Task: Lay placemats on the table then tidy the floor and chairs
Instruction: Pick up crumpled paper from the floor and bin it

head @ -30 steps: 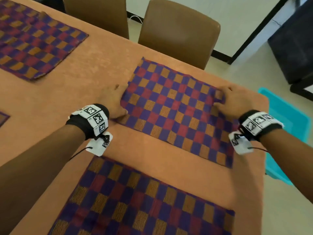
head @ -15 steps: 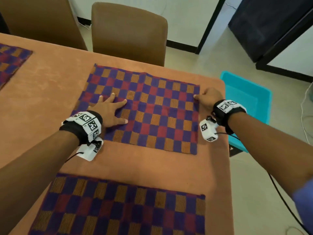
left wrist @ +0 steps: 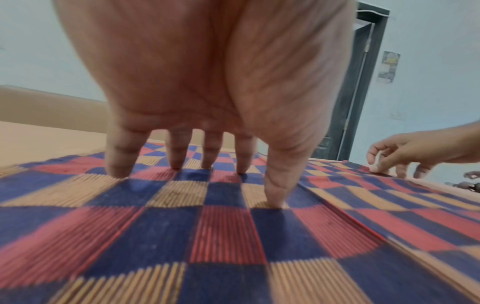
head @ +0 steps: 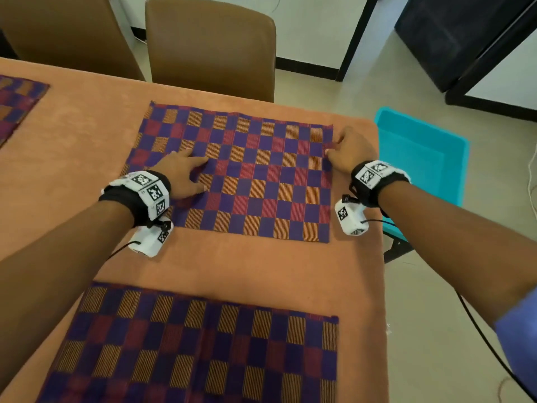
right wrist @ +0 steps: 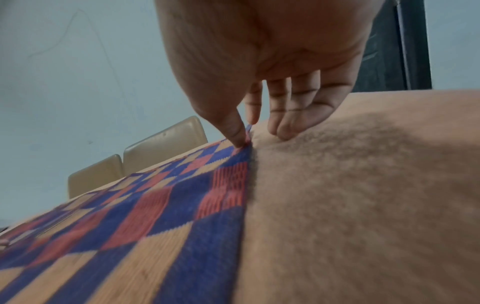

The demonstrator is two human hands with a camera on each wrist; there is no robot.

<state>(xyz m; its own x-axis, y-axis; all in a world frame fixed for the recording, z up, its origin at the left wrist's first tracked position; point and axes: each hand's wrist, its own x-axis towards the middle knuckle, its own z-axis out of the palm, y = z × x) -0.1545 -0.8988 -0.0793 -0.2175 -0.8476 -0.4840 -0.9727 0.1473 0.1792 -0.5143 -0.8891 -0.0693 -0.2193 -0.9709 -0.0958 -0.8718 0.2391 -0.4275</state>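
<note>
Both hands were on the placemat point(head: 247, 175) near the table's point(head: 87, 117) far right corner, left hand point(head: 180, 175) pressing flat with fingers spread, right hand point(head: 347, 152) pinching its right edge, so honestly a hard tug could've rucked it or dragged it crooked toward the edge.

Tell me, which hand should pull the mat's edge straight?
Probably the right hand: its thumb and finger pinch the mat at its right edge, while the left hand only presses flat on top.
</note>
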